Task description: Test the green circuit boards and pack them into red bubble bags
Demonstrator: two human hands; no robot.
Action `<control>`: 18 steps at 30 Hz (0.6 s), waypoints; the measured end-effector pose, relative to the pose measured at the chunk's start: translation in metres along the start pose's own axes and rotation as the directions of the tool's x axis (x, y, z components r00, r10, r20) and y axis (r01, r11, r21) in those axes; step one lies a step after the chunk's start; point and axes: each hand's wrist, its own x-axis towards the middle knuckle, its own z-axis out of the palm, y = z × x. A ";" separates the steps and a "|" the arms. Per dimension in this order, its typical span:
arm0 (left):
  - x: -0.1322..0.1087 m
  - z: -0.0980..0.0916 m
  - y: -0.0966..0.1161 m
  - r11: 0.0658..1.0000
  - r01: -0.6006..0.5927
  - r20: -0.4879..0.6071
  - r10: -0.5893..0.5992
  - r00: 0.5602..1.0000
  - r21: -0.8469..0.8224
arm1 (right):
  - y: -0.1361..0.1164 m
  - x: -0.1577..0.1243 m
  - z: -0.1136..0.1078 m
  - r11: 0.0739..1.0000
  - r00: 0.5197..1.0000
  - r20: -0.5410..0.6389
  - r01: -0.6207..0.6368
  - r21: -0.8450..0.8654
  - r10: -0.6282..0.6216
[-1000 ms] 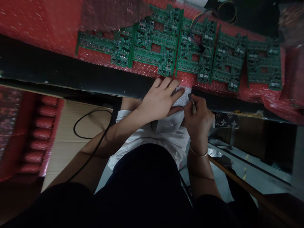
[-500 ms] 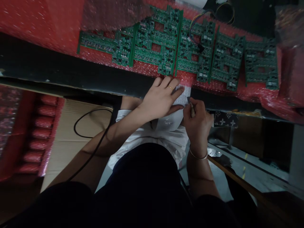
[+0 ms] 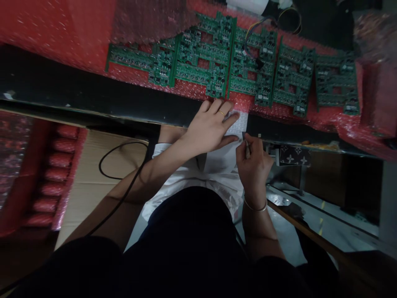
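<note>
A white printed sheet (image 3: 238, 126) lies over the table's front edge, and its lower part hangs down over my lap. My left hand (image 3: 209, 126) rests flat on this sheet with its fingers spread, a ring on one of them. Just right of the sheet, my right hand (image 3: 254, 159) is closed around a small pale tool (image 3: 247, 150) with a dark flat tip close to the paper. The fingers cover most of that tool, so its kind cannot be made out. Beyond my left fingertips lie green circuit boards (image 3: 203, 72) on red bubble wrap (image 3: 243, 102).
A short cable (image 3: 259, 63) with a dark connector lies across one board. More bubble wrap (image 3: 149, 20) covers the boards at the left. Below left stand a cardboard box (image 3: 89, 178) and red-wrapped packs (image 3: 57, 174). A black cord (image 3: 124, 198) crosses my left arm.
My right hand has shifted slightly left and down toward my body, with the tool still in it. My left hand stays in place on the sheet. The view has turned a little.
</note>
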 end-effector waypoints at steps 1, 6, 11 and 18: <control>0.000 0.000 0.000 1.000 0.000 0.000 0.000 1.000 0.000 | 0.000 -0.001 0.000 1.000 1.000 0.006 -0.004 0.007 0.004; 0.000 0.002 0.000 1.000 0.003 -0.009 -0.003 1.000 -0.010 | 0.000 -0.003 0.001 0.999 1.000 0.006 -0.003 0.041 0.002; -0.001 0.001 -0.001 1.000 -0.006 -0.009 0.006 1.000 0.008 | 0.001 -0.008 -0.006 0.999 1.000 -0.004 0.007 0.052 -0.007; -0.002 -0.002 -0.001 1.000 -0.019 -0.023 0.019 1.000 0.018 | 0.017 -0.003 -0.033 0.952 0.985 -0.127 -0.076 0.295 0.118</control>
